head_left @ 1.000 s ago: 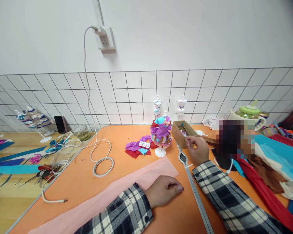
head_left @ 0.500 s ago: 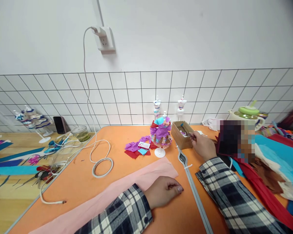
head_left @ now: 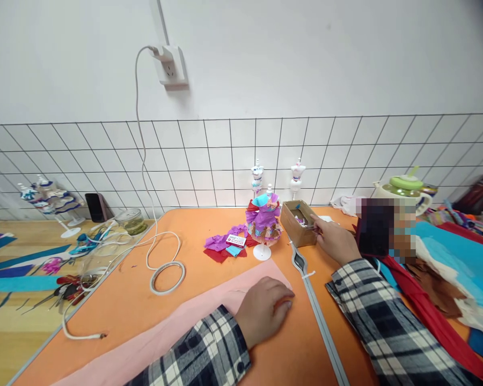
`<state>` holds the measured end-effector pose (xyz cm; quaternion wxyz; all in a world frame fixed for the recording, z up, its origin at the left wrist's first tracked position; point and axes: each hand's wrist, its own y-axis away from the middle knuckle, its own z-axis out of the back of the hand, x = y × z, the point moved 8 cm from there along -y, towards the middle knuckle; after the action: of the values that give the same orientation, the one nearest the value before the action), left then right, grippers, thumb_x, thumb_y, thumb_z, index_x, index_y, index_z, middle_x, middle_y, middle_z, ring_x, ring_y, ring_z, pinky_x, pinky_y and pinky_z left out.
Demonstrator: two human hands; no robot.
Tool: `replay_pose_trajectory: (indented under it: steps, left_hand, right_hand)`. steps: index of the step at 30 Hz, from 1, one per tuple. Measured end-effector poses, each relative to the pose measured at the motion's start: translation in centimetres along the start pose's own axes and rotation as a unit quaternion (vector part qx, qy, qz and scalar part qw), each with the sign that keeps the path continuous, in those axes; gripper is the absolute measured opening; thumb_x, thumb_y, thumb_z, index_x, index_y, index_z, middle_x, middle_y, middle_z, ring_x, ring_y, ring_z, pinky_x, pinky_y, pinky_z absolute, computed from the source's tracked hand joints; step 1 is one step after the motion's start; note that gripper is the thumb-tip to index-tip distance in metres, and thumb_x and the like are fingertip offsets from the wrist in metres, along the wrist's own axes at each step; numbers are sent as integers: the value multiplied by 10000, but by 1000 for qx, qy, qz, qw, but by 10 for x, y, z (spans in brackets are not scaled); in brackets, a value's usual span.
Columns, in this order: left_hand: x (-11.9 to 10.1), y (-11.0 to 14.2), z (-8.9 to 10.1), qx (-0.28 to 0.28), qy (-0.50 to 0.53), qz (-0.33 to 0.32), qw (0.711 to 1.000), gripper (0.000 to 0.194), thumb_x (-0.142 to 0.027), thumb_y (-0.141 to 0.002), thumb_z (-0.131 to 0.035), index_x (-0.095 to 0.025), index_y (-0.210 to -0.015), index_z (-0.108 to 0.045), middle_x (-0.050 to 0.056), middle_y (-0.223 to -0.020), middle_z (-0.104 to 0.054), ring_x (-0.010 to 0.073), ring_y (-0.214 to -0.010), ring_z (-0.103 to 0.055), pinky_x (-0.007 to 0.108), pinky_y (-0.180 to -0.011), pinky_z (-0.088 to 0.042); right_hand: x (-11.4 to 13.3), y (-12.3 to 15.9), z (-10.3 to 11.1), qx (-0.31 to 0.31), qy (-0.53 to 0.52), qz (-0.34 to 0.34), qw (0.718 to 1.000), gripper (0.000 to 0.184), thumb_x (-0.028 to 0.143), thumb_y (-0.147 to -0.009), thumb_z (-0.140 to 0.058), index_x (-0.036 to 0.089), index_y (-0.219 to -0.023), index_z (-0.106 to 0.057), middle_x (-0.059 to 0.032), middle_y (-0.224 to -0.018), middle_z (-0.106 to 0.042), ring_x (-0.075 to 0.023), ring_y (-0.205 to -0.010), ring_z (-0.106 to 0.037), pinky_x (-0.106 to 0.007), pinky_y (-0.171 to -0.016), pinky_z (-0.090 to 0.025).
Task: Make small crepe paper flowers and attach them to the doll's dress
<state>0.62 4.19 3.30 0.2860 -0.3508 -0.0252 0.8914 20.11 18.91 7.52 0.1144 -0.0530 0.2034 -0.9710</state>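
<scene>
An orange tabletop (head_left: pixel 121 316) fills the lower middle of the frame. Across it, from lower left toward centre, runs a long pale pink sheet strip (head_left: pixel 185 319); right of this, a flat grey band (head_left: pixel 321 321) slants to the bottom edge. At lower centre the left hand (head_left: pixel 263 308) rests over the strip's edge, half open, fingers loosely bent, nothing visible in it. Right of centre, the right hand (head_left: pixel 337 238) has its bent fingertips at the near right corner of an open brown cardboard box (head_left: pixel 293 229); whether they pinch anything, I cannot tell. Just left of the box stands a white-based miniature dress form in purple ruffles (head_left: pixel 262 222).
</scene>
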Motion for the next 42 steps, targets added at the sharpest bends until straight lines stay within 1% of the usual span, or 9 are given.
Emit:
replay_pose_trajectory:
  steps: [8,12,16,19,23,25,32,38,42]
  left_hand:
    - [31,1,33,-53,-264,150,951,611,-306,-744,-612,-207,-1325,-452,163,-1411,-435,377,-1276,-347,521,-1006,-271]
    - [67,-5,39,-4,-237,197,951,422,-388,-773,-577,-205,-1153,-553,150,-1233,-561,346,-1142,-477,470,-924,-351]
    - [101,-8,63,-69,-121,281,949,536,-425,-751,-612,-174,-1214,-515,151,-1200,-582,323,-1100,-519,405,-880,-375]
    - [117,-8,68,-56,-94,310,944,398,-414,-708,-652,-168,-1017,-606,110,-969,-658,322,-956,-575,407,-815,-381]
    - [121,-15,62,-20,-33,275,961,249,-393,-725,-641,-162,-809,-596,21,-762,-637,215,-762,-585,304,-692,-406]
    - [114,-18,57,-6,0,244,970,273,-400,-733,-640,-155,-841,-587,5,-763,-624,186,-733,-573,270,-647,-410]
    - [52,-14,60,-124,-21,110,986,256,-296,-777,-618,-206,-1016,-595,75,-1059,-626,259,-1031,-523,362,-868,-385]
    - [27,-11,10,32,110,88,990,401,-449,-897,-459,-161,-645,-577,16,-631,-608,133,-579,-507,244,-565,-361]
    - [22,-10,7,-2,11,68,998,337,-320,-886,-473,-167,-601,-568,-8,-613,-578,116,-572,-474,231,-548,-317]
  right_hand:
    - [-5,4,6,-16,7,6,1000,273,176,-826,-501,216,-1061,-634,-62,-884,-679,-210,-837,-612,-266,-571,-328]
    - [-10,6,22,-77,-46,-16,996,285,202,-844,-519,226,-1108,-624,-58,-930,-696,-218,-867,-628,-273,-631,-381]
    - [5,10,35,-86,-225,-47,969,195,288,-874,-518,208,-1025,-614,-51,-908,-704,-191,-805,-642,-284,-695,-436]
    - [50,28,10,87,-462,-35,882,237,332,-808,-597,197,-996,-547,-71,-1021,-684,-168,-843,-640,-268,-679,-479]
    - [129,107,-39,460,-643,-28,612,574,345,-579,-803,198,-1034,-485,-118,-1187,-623,-137,-788,-645,-243,-616,-505]
    - [135,132,-52,485,-650,-84,579,584,403,-584,-795,193,-1015,-461,-99,-1051,-681,-87,-565,-616,-187,-480,-446]
    - [141,142,-55,448,-635,-109,620,573,361,-701,-653,191,-1172,-377,-53,-862,-732,-43,-299,-434,-149,-312,-274]
    - [127,122,-50,244,-448,-85,856,770,142,-765,-529,238,-1468,-229,-4,-779,-700,-112,-441,-566,-203,-437,-390]
    - [131,120,-33,167,-335,-26,927,693,103,-798,-474,203,-1466,-318,-78,-899,-728,-222,-807,-682,-255,-633,-445]
